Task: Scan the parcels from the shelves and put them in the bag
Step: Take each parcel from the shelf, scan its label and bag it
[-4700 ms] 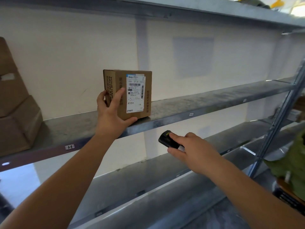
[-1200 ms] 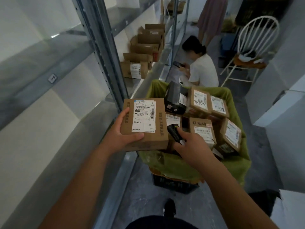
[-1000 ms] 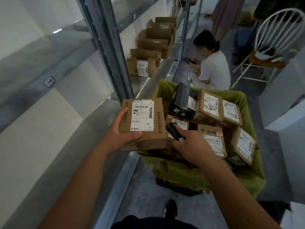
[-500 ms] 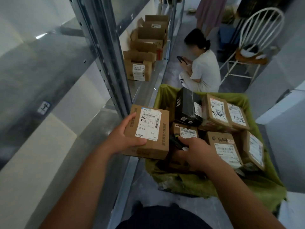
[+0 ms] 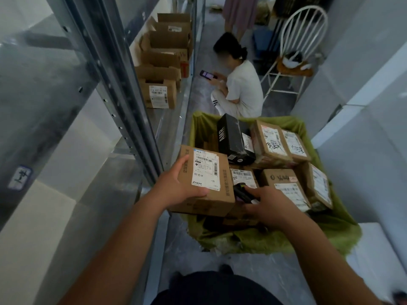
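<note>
My left hand (image 5: 179, 187) grips a brown cardboard parcel (image 5: 222, 194) with a white shipping label, thumb on the label's lower edge. The parcel hangs over the near left corner of the green bag (image 5: 275, 238), touching or just above the parcels inside. My right hand (image 5: 269, 206) holds a small black scanner (image 5: 241, 192) right beside the parcel, over the bag. The bag holds several labelled brown parcels (image 5: 272, 142) and a black box (image 5: 233, 137).
Metal shelving with an upright post (image 5: 123, 102) runs along the left. More cardboard boxes (image 5: 159, 93) stand on a low shelf farther on. A person (image 5: 240, 86) crouches on the floor behind the bag, holding a phone. A white chair (image 5: 297, 45) stands at the back right.
I took the parcel off the shelf and turned to the bag. Over the last second the parcel has moved lower and closer to the bag's near left corner, with the scanner hand alongside.
</note>
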A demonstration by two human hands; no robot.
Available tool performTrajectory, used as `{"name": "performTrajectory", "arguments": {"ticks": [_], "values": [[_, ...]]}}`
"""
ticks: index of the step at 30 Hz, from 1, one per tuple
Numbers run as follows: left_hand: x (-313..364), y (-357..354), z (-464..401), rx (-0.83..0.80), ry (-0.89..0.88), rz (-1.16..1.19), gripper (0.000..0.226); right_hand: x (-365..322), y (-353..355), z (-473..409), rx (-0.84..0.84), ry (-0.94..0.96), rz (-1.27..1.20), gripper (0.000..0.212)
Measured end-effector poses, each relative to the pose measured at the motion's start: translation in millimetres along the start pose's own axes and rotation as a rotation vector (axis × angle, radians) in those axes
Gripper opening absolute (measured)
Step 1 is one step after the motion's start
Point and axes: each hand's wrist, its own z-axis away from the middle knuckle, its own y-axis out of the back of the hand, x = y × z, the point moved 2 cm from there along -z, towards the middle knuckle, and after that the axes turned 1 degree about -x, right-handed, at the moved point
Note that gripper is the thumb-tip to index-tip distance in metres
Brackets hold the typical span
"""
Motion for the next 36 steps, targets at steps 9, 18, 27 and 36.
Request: {"name": "performTrajectory", "arguments": {"ticks": [9, 18, 27, 36], "values": [[12, -11, -9, 0.004, -0.033, -0.053, 0.127, 17, 2, 15, 0.007, -0.002, -0.083, 0.07], [2, -18, -2, 0.035, -0.044, -0.01, 0.121, 38, 1, 23, 0.031, 0.056, -0.298, 0.069], [0, -23, 5, 0.046, -0.003, -0.047, 0.123, 50, -6, 7, 0.142, -0.014, -0.42, 0.075], [-2, -27, 4, 0.056, -0.001, -0.039, 0.12, 51, -6, -9, 0.083, -0.08, -0.54, 0.059]]}}
